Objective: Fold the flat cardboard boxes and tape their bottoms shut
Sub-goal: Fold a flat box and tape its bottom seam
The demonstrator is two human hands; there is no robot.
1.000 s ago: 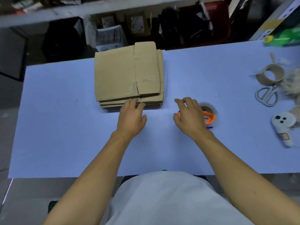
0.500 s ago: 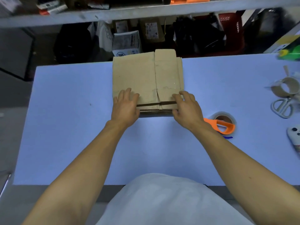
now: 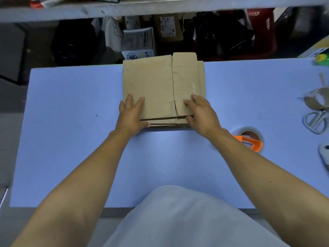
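Cardboard stack [image 3: 153, 86]: flat brown boxes piled at the far middle of the table [image 3: 71, 139], back edge poking a bit over the table's far side.
Top box: lying flat, near edge lifting a little off the pile so a dark gap is showing.
Left hand [image 3: 130, 115]: sitting on the near left corner, fingers laid straight on top, thumb tucking into the edge, so it's pinching that top box.
Right hand [image 3: 202, 113]: doing the same on the near right corner, fingers on top, thumb hooking under the edge.
Tape roll [image 3: 251, 138]: clear roll with an orange cutter, lying just right of the right wrist.
Scissors [image 3: 315, 122]: hanging out near the right edge, next to a brown tape roll [image 3: 315, 99].
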